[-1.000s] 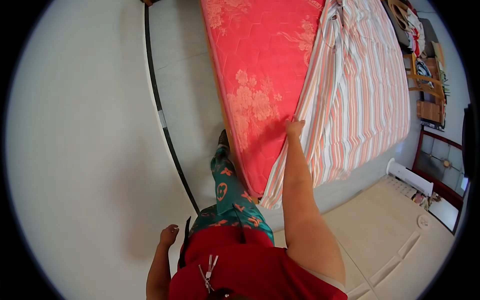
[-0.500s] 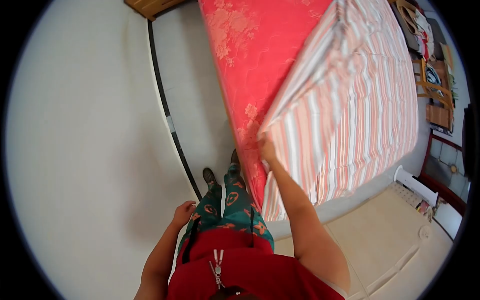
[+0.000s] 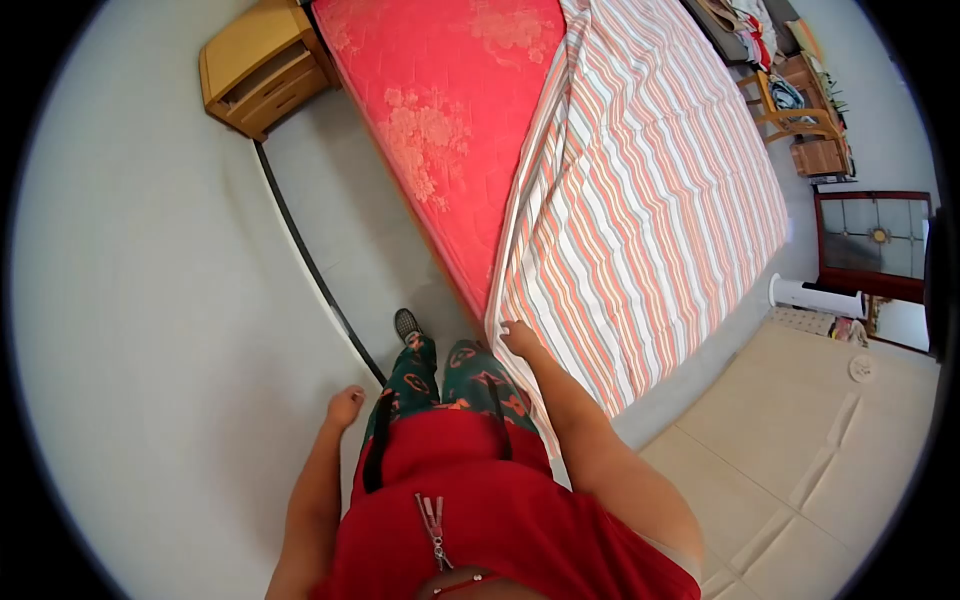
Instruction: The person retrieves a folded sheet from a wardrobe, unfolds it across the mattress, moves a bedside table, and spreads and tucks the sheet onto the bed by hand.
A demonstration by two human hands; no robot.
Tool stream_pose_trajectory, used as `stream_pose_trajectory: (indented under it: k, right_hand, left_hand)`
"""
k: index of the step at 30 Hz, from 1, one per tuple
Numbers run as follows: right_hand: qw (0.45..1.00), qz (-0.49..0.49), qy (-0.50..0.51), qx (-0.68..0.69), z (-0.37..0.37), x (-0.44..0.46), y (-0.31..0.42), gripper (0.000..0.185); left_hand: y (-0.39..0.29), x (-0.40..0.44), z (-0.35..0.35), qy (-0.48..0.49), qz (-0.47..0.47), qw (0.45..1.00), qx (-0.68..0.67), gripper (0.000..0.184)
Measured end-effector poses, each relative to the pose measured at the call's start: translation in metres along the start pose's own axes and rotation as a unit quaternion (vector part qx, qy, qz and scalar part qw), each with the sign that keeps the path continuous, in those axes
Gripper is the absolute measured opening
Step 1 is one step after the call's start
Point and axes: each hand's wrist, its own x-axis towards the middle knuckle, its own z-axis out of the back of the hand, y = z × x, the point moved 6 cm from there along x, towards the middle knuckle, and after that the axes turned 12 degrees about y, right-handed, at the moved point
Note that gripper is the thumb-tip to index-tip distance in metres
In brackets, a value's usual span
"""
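A striped sheet in white, orange and grey covers the right part of the bed, its folded edge running slantwise over the red mattress with its floral pattern. At the near corner of the bed, my right hand is closed on the sheet's edge, just in front of my leg. My left hand hangs beside my left hip, away from the bed, its fingers loosely bent and nothing seen in them.
A wooden nightstand stands at the bed's far left corner. A pale wall runs along my left. To the right are a wooden chair, a white cylinder-like object and a beige cabinet-like surface.
My right hand has drawn the sheet's edge toward me and slightly left, straightening the fold. The view has shifted, bringing the nightstand into sight. My left hand has moved slightly left.
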Motion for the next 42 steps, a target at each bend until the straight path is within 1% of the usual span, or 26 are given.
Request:
stream_pose_trajectory:
  k: [2,3,5,7,9,10,11,13,15,17,19,21,22,23,25,27,28,31,32,35,36,38,39,40,41,42]
  right_hand:
    - [0.998,0.008,-0.058,0.032,0.026,0.017,0.023,0.044]
    - [0.996,0.012,-0.081,0.041,0.038,0.028,0.034,0.044]
    - [0.992,0.007,-0.115,0.056,0.067,0.048,0.052,0.046]
    - [0.987,-0.010,-0.141,0.071,0.102,0.071,0.074,0.047]
    - [0.973,0.008,-0.225,0.059,0.130,0.106,0.078,0.049]
    - [0.974,-0.002,-0.218,0.061,0.146,0.125,0.077,0.051]
    - [0.971,-0.024,-0.234,0.031,0.163,0.143,0.077,0.052]
    - [0.972,-0.063,-0.224,0.029,0.207,0.160,0.086,0.056]
    - [0.970,-0.103,-0.215,0.042,0.243,0.196,0.076,0.060]
    - [0.952,-0.110,-0.283,0.027,0.280,0.225,0.069,0.068]
    - [0.924,-0.177,-0.326,0.095,0.316,0.249,0.059,0.075]
    - [0.911,-0.190,-0.318,0.180,0.350,0.263,0.055,0.079]
    - [0.896,-0.180,-0.371,0.164,0.360,0.277,0.047,0.077]
    - [0.894,-0.187,-0.384,0.134,0.369,0.293,0.036,0.077]
    - [0.864,-0.215,-0.408,0.200,0.397,0.297,0.039,0.074]
    - [0.857,-0.210,-0.430,0.192,0.424,0.295,0.046,0.065]
    - [0.857,-0.245,-0.418,0.178,0.427,0.302,0.041,0.060]
    - [0.892,-0.273,-0.354,0.066,0.422,0.349,0.004,0.052]
    - [0.887,-0.279,-0.366,0.029,0.426,0.358,-0.002,0.036]
    - [0.919,-0.281,-0.273,0.039,0.454,0.362,0.029,0.027]
    - [0.931,-0.252,-0.263,0.026,0.453,0.375,0.026,0.023]
    - [0.935,-0.114,-0.336,-0.008,0.456,0.382,0.060,0.021]
    - [0.927,-0.043,-0.372,-0.025,0.455,0.384,0.083,0.020]
    - [0.929,0.088,-0.332,0.137,0.435,0.397,0.103,0.018]
    - [0.936,0.139,-0.303,0.115,0.428,0.377,0.159,0.018]
    - [0.938,0.191,-0.271,0.097,0.426,0.352,0.223,0.017]
  left_hand:
    - [0.014,0.028,0.055,-0.030,0.002,1.000,-0.004,0.019]
    - [0.021,0.040,0.083,-0.045,0.030,0.998,-0.025,0.020]
    - [0.010,0.057,0.138,-0.095,0.024,0.995,-0.004,0.019]
    - [0.016,0.082,0.171,-0.120,0.003,0.988,-0.096,0.021]
    - [0.013,0.104,0.188,-0.124,-0.018,0.986,-0.113,0.022]
    - [0.005,0.111,0.199,-0.127,-0.027,0.984,-0.121,0.023]
    - [-0.003,0.114,0.203,-0.109,-0.024,0.989,-0.094,0.022]
    - [-0.045,0.113,0.217,-0.076,-0.013,0.996,-0.041,0.022]
    - [-0.044,0.129,0.214,-0.010,-0.014,1.000,0.004,0.023]
    - [-0.051,0.137,0.220,0.026,0.020,0.998,0.044,0.025]
    - [-0.058,0.137,0.222,0.074,0.064,0.993,0.060,0.026]
    - [-0.068,0.146,0.237,0.125,0.101,0.985,0.064,0.027]
    - [-0.089,0.150,0.252,0.146,0.101,0.981,0.075,0.028]
    - [-0.091,0.158,0.260,0.156,0.099,0.982,0.048,0.028]
    - [-0.116,0.181,0.290,0.160,0.107,0.979,0.063,0.026]
    - [-0.119,0.211,0.312,0.119,0.108,0.987,-0.017,0.025]
    - [-0.119,0.225,0.322,0.097,0.109,0.988,-0.057,0.025]
    - [-0.129,0.262,0.349,0.052,0.078,0.982,-0.163,0.025]
    - [-0.147,0.270,0.361,0.078,0.086,0.980,-0.159,0.026]
    - [-0.162,0.287,0.375,0.067,0.072,0.986,-0.134,0.025]
    - [-0.164,0.288,0.375,0.075,0.075,0.986,-0.131,0.025]
    - [-0.165,0.294,0.378,0.086,0.075,0.986,-0.123,0.025]
    - [-0.166,0.298,0.379,0.089,0.067,0.988,-0.105,0.024]
    - [-0.165,0.302,0.379,0.090,0.057,0.990,-0.089,0.024]
    - [-0.167,0.306,0.378,0.091,0.046,0.992,-0.073,0.024]
    - [-0.173,0.309,0.381,0.113,0.075,0.986,-0.095,0.024]
